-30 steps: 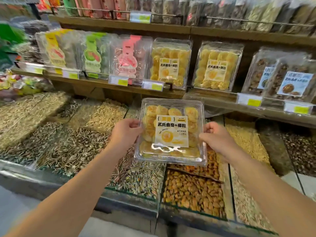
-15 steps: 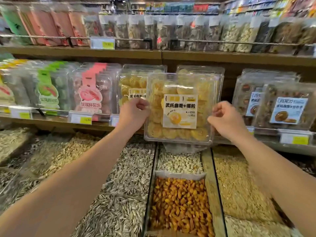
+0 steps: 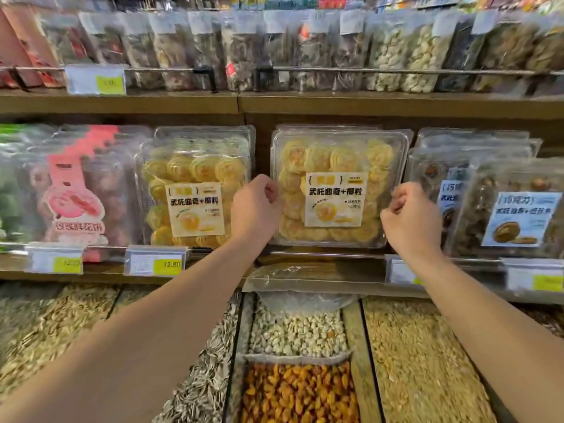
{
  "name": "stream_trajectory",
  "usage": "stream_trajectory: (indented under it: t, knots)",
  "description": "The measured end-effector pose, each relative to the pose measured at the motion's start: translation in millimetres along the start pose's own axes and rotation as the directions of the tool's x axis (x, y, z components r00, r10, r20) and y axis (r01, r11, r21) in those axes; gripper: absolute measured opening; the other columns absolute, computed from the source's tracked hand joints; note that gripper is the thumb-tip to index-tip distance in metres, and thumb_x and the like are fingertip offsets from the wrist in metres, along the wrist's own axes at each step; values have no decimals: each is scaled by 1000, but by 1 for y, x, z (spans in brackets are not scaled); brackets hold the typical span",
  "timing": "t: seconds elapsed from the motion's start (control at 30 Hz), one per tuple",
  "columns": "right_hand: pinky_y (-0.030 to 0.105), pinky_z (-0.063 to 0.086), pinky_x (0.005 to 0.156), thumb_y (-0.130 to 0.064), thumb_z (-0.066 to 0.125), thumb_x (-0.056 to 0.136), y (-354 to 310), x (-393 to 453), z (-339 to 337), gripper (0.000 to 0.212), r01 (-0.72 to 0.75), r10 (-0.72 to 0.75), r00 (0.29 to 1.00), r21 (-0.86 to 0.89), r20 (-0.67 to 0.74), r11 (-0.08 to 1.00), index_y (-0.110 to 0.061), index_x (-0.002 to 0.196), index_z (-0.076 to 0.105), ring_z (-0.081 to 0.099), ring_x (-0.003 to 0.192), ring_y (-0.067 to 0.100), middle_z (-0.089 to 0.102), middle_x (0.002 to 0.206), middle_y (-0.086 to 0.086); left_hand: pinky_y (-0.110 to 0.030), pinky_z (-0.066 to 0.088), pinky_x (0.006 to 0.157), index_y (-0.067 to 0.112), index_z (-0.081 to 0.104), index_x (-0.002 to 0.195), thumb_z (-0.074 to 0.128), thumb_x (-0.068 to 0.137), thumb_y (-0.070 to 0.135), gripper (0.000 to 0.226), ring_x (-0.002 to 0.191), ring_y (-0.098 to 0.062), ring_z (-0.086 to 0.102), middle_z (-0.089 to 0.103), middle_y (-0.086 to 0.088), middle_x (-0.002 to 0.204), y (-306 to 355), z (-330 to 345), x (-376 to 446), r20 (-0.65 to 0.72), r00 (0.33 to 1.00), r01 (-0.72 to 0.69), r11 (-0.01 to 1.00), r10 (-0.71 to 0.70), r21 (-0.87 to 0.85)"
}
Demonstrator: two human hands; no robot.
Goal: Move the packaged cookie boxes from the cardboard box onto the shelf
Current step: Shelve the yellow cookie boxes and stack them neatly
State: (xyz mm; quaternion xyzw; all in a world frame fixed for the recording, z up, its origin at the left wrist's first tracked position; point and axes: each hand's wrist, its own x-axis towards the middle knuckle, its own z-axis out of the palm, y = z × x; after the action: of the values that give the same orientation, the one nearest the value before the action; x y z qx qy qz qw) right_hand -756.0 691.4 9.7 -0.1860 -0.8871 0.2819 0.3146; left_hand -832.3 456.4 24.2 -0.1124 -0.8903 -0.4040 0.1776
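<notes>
on the far left of the middle shelf (image 3: pixel 122 277) stands a pack with a pink label (image 3: pixel 76 196), and just beside it a clear cookie box with a yellow label (image 3: pixel 195 190), upright behind the rail. a price tag reading 12.80 (image 3: pixel 155 261) hangs on the shelf edge below it. the left hand (image 3: pixel 254 209) comes next, its fingers curled at the left edge of the cookie box (image 3: pixel 338 187) that stands upright in the middle slot of the shelf; the fingertips sit right at the plastic rim, but whether they actually pinch it cannot be told. this box shows pale swirled cookies and a white and yellow label, and another like box shows just behind its top edge. the right hand (image 3: pixel 410 218) is at the box's right edge, fingers curled into a loose fist, thumb side near the plastic; a grip cannot be told here either. further right stand boxes of darker pastries with blue labels (image 3: pixel 518 215). below the shelf lie open bins: striped sunflower seeds (image 3: pixel 207 377), pale kernels (image 3: pixel 299 331) and orange-brown nuts (image 3: pixel 299 395).
</notes>
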Motion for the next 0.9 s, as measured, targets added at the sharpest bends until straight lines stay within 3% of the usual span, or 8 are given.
stream_trajectory:
  t: [0.17,0.33,0.47,0.57,0.73,0.9]
  knots:
    - [30,38,66,-9,60,91,22,-2,14,32,-72,85,993,-151,80,986,-8,123,56,61,85,25,68,97,4,-30,52,68,17,66,100,60,90,12,13,83,-17,62,65,3,87,-6,25,0,58,995,74,997,-76,30]
    - [32,46,67,-16,58,94,24,-1,18,40,-86,120,986,-258,118,962,-13,133,52,67,92,30,71,104,6,-31,52,75,16,65,111,62,93,16,19,89,-17,62,65,4,92,-10,27,-2,113,991,64,994,-73,87]
    - [39,55,74,-22,62,92,15,-9,7,57,-117,166,973,-273,163,955,-13,143,38,66,98,32,65,120,9,-30,50,78,11,55,132,62,92,17,42,98,-20,63,66,-1,108,-3,14,-8,206,975,68,994,-85,88]
    - [39,51,76,-28,65,91,3,-26,-9,67,-114,167,971,-285,169,952,-16,146,30,63,105,35,50,139,10,-30,46,76,13,42,146,62,90,20,59,98,-18,57,62,-3,121,5,-2,-22,239,969,48,994,-71,99]
    - [35,48,73,-38,61,91,-24,-64,-41,53,-29,108,965,-314,239,949,-18,137,45,61,104,31,48,135,8,-27,48,72,17,46,144,65,92,33,58,95,-16,60,61,1,127,19,-38,-58,238,971,16,996,-36,86]
    - [32,47,73,-36,60,91,-55,-120,-84,32,48,34,956,-267,293,962,-22,120,61,57,93,17,56,120,-2,-26,48,78,11,58,130,67,90,28,44,90,-12,56,60,5,101,29,-84,-116,237,971,-36,999,30,23]
